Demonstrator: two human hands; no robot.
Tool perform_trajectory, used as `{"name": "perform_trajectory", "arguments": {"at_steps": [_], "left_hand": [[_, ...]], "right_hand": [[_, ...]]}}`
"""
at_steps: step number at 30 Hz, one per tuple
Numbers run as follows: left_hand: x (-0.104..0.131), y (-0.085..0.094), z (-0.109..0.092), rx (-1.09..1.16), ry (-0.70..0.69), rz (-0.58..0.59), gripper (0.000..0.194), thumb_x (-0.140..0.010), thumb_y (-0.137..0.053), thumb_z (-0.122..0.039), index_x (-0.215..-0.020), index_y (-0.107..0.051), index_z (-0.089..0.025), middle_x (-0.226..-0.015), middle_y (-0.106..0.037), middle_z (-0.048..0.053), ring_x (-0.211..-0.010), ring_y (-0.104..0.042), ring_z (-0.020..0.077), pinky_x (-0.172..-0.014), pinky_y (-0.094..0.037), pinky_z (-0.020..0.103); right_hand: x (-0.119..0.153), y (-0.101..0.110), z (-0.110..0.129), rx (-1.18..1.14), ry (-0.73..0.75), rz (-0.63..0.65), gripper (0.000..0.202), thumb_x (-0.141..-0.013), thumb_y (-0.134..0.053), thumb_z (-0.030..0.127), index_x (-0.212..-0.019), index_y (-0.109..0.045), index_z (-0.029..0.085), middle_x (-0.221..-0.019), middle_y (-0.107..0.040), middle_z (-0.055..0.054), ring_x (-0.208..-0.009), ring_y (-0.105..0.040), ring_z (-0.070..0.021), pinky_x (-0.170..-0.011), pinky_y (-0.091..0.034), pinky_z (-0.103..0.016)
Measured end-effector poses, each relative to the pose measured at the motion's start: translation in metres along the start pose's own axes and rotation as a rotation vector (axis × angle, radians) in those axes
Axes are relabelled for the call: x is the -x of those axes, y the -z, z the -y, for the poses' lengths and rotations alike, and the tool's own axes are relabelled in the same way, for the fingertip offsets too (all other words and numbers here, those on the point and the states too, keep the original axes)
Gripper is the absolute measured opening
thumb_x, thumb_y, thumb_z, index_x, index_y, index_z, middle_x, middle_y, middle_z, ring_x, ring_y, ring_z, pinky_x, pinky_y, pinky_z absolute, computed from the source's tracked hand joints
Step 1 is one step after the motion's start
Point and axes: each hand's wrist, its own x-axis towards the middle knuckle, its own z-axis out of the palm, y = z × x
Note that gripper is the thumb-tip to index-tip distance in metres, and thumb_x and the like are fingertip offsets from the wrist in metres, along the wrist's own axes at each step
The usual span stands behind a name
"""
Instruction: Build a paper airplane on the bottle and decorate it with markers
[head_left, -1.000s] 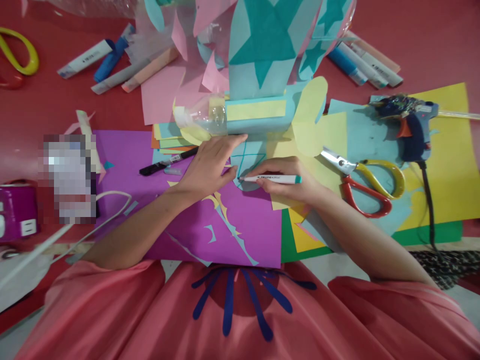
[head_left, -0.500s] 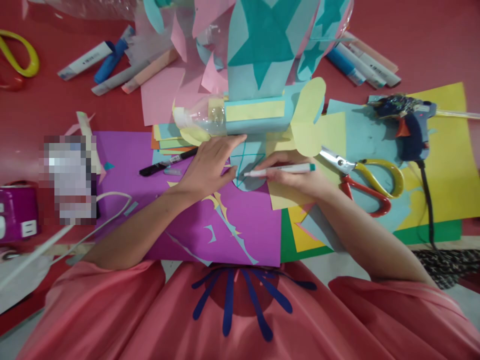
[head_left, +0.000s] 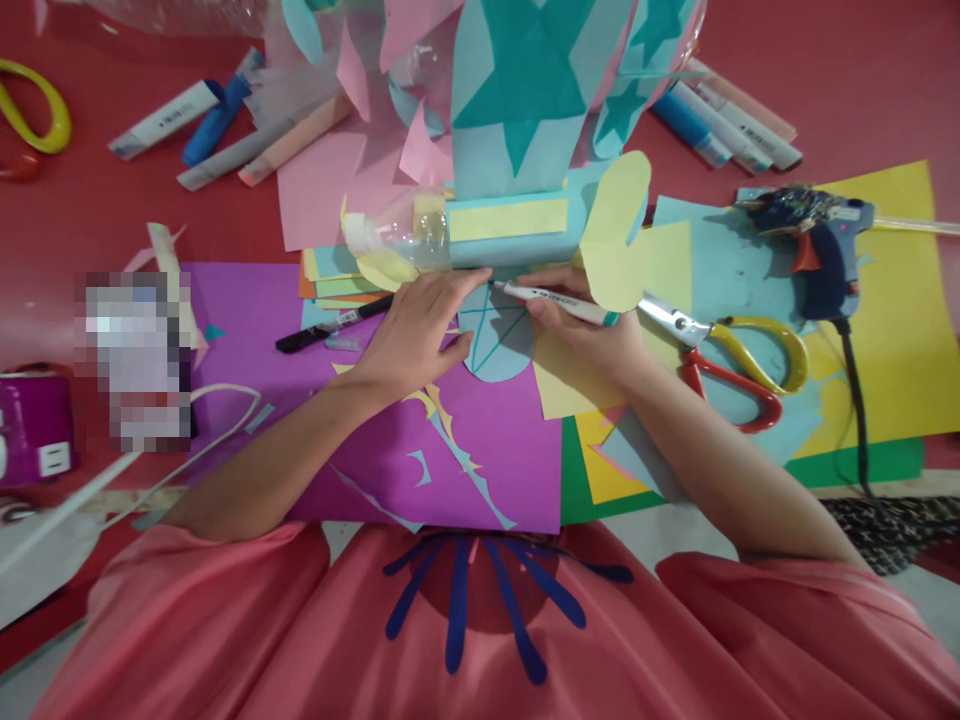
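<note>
My right hand [head_left: 589,325] grips a white marker [head_left: 559,301] with a green end, its tip at the upper part of a light blue rounded paper piece [head_left: 501,345]. Green lines forming part of a star run across that paper. Flat on the left edge of the piece lies my left hand [head_left: 420,325], fingers stretched out, holding nothing. Just beyond both hands rests a clear plastic bottle [head_left: 405,240] wrapped in light blue paper with a yellow strip [head_left: 510,218]. Beside my left hand is a black pen [head_left: 334,325].
Scissors [head_left: 739,365] with yellow and red handles and a blue glue gun [head_left: 825,240] lie to the right. Purple paper [head_left: 300,440] with cut scraps spreads in front. Several markers [head_left: 169,118] lie at the back. A pixelated object [head_left: 142,360] is on the left.
My right hand has moved the marker tip up, away from me, along the light blue paper. The green lines now look closer to a star. My left hand stays put.
</note>
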Motion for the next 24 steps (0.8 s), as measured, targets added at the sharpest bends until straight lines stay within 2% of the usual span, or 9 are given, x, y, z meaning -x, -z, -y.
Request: {"name": "perform_trajectory", "arguments": {"at_steps": [4, 9, 16, 24], "left_hand": [[-0.0004, 0.0000, 0.0005, 0.003, 0.003, 0.000, 0.056, -0.088, -0.051, -0.014, -0.143, -0.041, -0.018, -0.138, -0.058, 0.012, -0.130, -0.051, 0.0274, -0.109, -0.042, 0.045], [-0.0006, 0.0012, 0.0004, 0.014, 0.005, 0.013, 0.057, -0.088, -0.051, -0.014, -0.143, -0.041, -0.020, -0.136, -0.058, 0.011, -0.129, -0.052, 0.0276, -0.108, -0.041, 0.046], [-0.0003, 0.0007, 0.0005, 0.009, -0.020, -0.001, 0.056, -0.088, -0.049, -0.013, -0.143, -0.040, -0.015, -0.138, -0.057, 0.013, -0.131, -0.051, 0.0271, -0.107, -0.042, 0.044], [-0.0013, 0.0021, -0.0003, 0.016, 0.015, 0.016, 0.054, -0.088, -0.050, -0.016, -0.142, -0.043, -0.020, -0.138, -0.058, 0.009, -0.130, -0.052, 0.0267, -0.107, -0.043, 0.044]], "right_hand": [[-0.0008, -0.0018, -0.0015, -0.016, 0.029, 0.000, 0.015, -0.090, -0.062, 0.035, -0.101, -0.071, 0.030, -0.104, -0.075, -0.003, -0.099, -0.070, -0.0236, -0.090, -0.058, -0.042], [0.0010, -0.0023, -0.0030, -0.022, 0.006, 0.021, 0.017, -0.090, -0.062, 0.041, -0.097, -0.071, 0.028, -0.104, -0.074, -0.004, -0.101, -0.069, -0.0242, -0.092, -0.057, -0.044], [-0.0006, 0.0009, 0.0006, -0.031, 0.000, 0.038, 0.016, -0.088, -0.062, 0.037, -0.082, -0.068, 0.023, -0.087, -0.073, -0.006, -0.086, -0.069, -0.0235, -0.083, -0.057, -0.041], [-0.0017, 0.0019, 0.0057, -0.003, -0.046, 0.008, 0.018, -0.080, -0.059, 0.034, -0.065, -0.058, 0.025, -0.069, -0.065, -0.003, -0.074, -0.062, -0.0211, -0.073, -0.053, -0.037]]}}
